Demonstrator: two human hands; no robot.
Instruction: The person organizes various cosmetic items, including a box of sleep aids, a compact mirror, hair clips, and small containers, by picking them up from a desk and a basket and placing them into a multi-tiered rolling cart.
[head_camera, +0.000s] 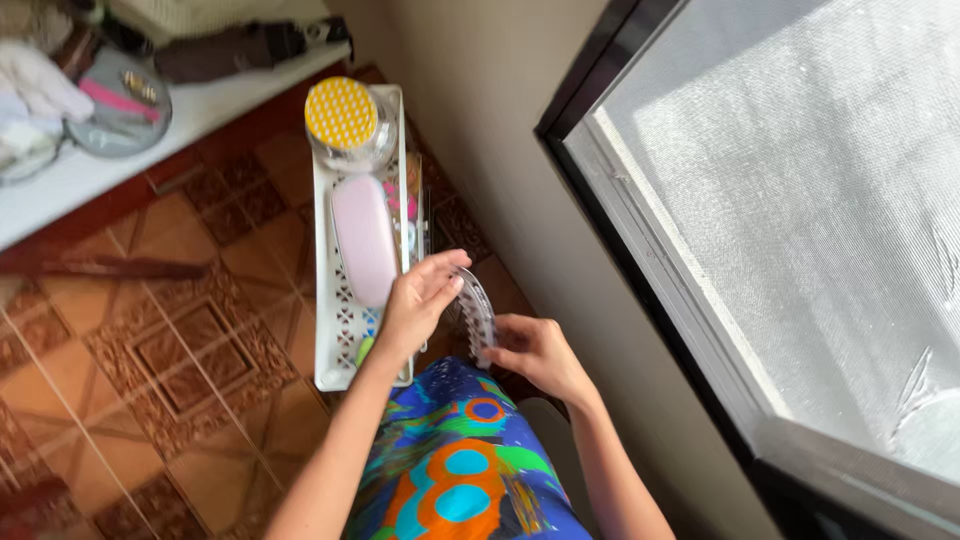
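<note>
Both my hands hold a small round clear plastic object with a dotted pattern (477, 312), seen edge-on. My left hand (418, 300) grips its upper left side, fingers curled over the rim. My right hand (535, 352) pinches its lower right edge. They are just right of a white perforated plastic basket (328, 300) standing on a shelf unit. In the basket sit a jar with a yellow dotted lid (342, 115) and a pale pink oval case (364, 238). My colourful patterned clothing (460, 470) shows below.
A beige wall (500, 130) runs beside the basket, with a dark-framed window and mesh screen (800, 200) at right. Patterned brown floor tiles (170, 340) lie at left. A white ledge (110, 150) at top left carries cloths, a dark folded umbrella and a round mirror.
</note>
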